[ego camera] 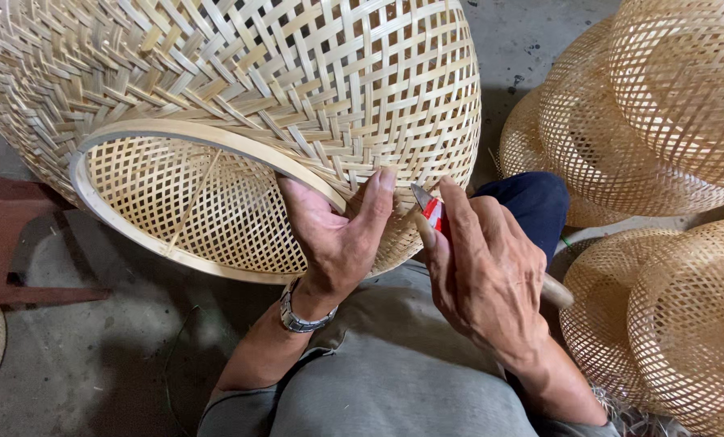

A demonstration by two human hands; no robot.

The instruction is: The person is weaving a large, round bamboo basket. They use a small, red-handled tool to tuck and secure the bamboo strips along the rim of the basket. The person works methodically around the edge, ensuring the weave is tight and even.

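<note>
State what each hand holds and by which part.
The left hand grips the woven bamboo basket at its hoop rim. The right hand holds a small knife by its handle.

head camera looks steeply down, close over the lap and both hands.

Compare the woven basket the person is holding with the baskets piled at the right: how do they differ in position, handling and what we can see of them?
The held basket is propped on the person's lap, gripped at its rim by the left hand; the piled baskets lie untouched on the floor. The held basket shows its open mouth and hoop rim; the piled ones mostly show domed outsides. The right hand holds a red-handled tool at the held basket only. Both are pale open-weave bamboo.
</note>
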